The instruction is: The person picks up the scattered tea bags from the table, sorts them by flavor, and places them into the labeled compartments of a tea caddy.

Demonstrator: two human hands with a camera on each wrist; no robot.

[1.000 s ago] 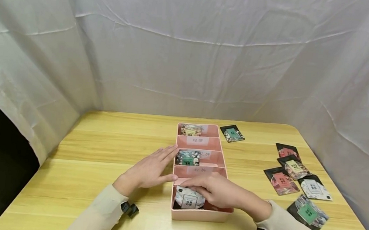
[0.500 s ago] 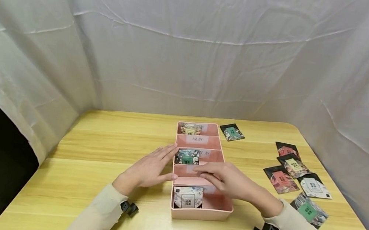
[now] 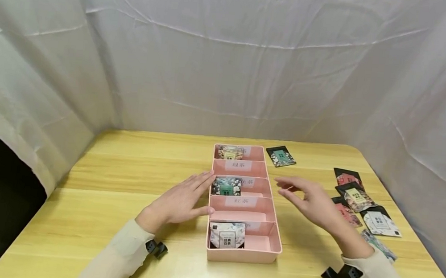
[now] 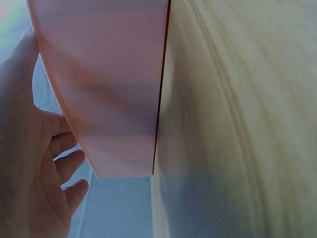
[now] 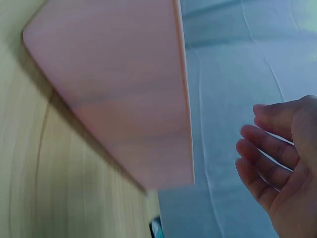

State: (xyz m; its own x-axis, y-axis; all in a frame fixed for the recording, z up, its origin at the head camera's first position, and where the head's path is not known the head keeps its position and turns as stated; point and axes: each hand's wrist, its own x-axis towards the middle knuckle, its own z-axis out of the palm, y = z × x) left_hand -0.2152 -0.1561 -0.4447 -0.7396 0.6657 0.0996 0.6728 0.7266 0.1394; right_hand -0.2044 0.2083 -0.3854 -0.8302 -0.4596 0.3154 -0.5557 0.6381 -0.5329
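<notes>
A pink divided box (image 3: 241, 256) stands on the table, its compartments marked with handwritten paper labels. My left hand (image 3: 178, 202) rests with fingertips and thumb on the box's left rim, fingers straight; the left wrist view shows it along the rim of the pink side wall (image 4: 109, 89). My right hand (image 3: 313, 203) is held in the air right of the box, fingers loosely bent with nothing between them. In the front compartment lies a white tea sachet (image 3: 227, 235). A green-labelled sachet (image 3: 226, 187) sits in the middle one, a yellow-labelled sachet (image 3: 230, 152) in the rearmost.
On the right of the wooden table (image 3: 132, 161) several sachets lie loosely overlapping, among them a yellow-labelled one (image 3: 357, 197) and a white one (image 3: 380, 222). One green-labelled sachet (image 3: 281, 156) lies by the box's far right corner. A pale curtain (image 3: 228, 81) surrounds the table.
My right hand has left the front compartment and moved right and away, clear of the box. The white sachet there now shows uncovered. My left hand has stayed on the rim.
</notes>
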